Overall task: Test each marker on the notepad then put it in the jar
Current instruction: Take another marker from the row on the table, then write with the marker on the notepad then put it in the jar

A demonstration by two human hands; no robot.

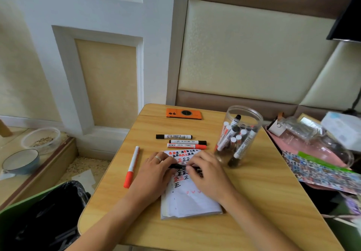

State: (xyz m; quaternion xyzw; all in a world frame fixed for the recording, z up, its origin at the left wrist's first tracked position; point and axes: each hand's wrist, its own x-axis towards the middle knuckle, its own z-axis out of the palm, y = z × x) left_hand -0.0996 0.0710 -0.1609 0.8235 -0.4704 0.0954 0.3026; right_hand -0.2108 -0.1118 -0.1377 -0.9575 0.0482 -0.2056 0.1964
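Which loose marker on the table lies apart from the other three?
The red-capped marker left of the notepad, lying lengthwise; the other three lie crosswise together beyond it.

Panelled wall point(97, 55), padded headboard point(254, 51), wooden table point(254, 202)

The notepad point(187, 198) carries rows of handwritten 正 characters in red and black, showing between and just beyond both hands. The labels on the markers point(176, 136) lying beyond the hands are too small to read.
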